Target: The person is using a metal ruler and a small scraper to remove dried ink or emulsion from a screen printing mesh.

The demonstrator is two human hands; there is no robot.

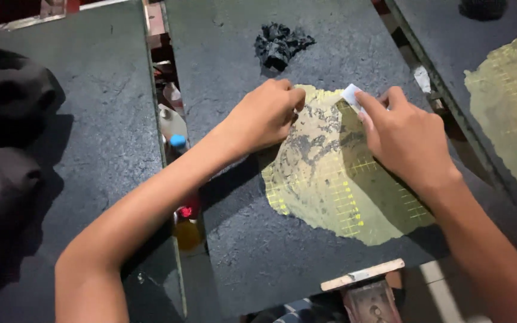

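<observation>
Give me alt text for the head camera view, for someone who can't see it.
Two bare hands work on a yellowish gridded sheet lying on a dark board: the left hand presses its top edge, and the right hand holds a small white piece to it. A crumpled black lump lies beyond.

A small white scraper [352,94] is held by the right hand [403,139] against a yellow gridded patch [336,185]; the patch's edge is pressed by the left hand [264,115].
</observation>
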